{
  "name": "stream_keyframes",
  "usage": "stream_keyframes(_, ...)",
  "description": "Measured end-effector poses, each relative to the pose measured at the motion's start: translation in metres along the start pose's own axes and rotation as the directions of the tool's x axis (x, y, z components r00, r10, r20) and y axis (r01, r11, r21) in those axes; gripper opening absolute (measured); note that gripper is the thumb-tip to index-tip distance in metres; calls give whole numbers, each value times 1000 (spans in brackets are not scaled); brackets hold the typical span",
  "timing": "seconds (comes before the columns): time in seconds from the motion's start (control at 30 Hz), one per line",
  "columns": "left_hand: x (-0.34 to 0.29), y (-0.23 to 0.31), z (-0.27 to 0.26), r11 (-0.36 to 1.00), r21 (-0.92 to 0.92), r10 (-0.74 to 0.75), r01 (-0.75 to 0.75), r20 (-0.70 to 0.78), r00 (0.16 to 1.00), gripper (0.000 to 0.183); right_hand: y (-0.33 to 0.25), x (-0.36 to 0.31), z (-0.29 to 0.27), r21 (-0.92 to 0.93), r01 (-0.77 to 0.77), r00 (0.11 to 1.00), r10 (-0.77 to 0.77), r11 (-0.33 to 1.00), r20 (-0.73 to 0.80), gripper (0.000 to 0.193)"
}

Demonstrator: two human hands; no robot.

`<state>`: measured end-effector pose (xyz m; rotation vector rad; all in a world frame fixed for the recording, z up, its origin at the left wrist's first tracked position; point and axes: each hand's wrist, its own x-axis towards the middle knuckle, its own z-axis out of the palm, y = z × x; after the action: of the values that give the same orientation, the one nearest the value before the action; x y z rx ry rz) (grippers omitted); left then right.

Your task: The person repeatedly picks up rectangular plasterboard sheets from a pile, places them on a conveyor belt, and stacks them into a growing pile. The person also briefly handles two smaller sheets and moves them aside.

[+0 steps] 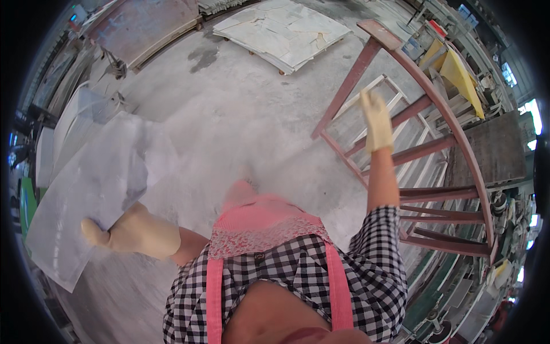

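Note:
My left hand [134, 231], in a cream glove, is closed on a large translucent plastic sheet [94, 178]. The thumb lies over the sheet's near face, while the fingers behind it are hidden. The sheet hangs at the left, its lower corner pointing down. On the other side, my right hand [377, 117] wears a matching glove and is raised ahead of me, fingers stretched out and slightly blurred. Nothing shows in it. Behind that hand stands a reddish-brown metal frame [424, 152] with several crossbars; I cannot tell whether they touch.
A low stack of pale, cracked sheets [283, 31] lies on the dusty concrete floor [229, 103]. A white slatted frame [395, 94] stands behind the brown one. At far left is a pinkish panel [143, 28]; yellow sheets [461, 80] and racks line the right.

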<state>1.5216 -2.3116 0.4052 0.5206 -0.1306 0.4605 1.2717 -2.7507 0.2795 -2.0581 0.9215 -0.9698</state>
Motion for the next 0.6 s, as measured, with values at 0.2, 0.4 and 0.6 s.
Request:
stream_keyframes(0.2, 87, -204, 49, 934, -121, -326, 337, 100, 940, 55, -37, 222, 3, -301, 280, 868, -374, 912, -326, 34)
stream_keyframes(0.4, 157, -422, 113, 657, -109, -726, 746, 175, 665, 48, -11, 294, -8, -599, -124, 876, -196, 791, -441, 37)
stream_keyframes(0.6, 129, -650, 78, 290, 118, -949, 950, 161, 270, 45, -3, 284, -10, -680, -187, 854, -226, 709, -469, 33)
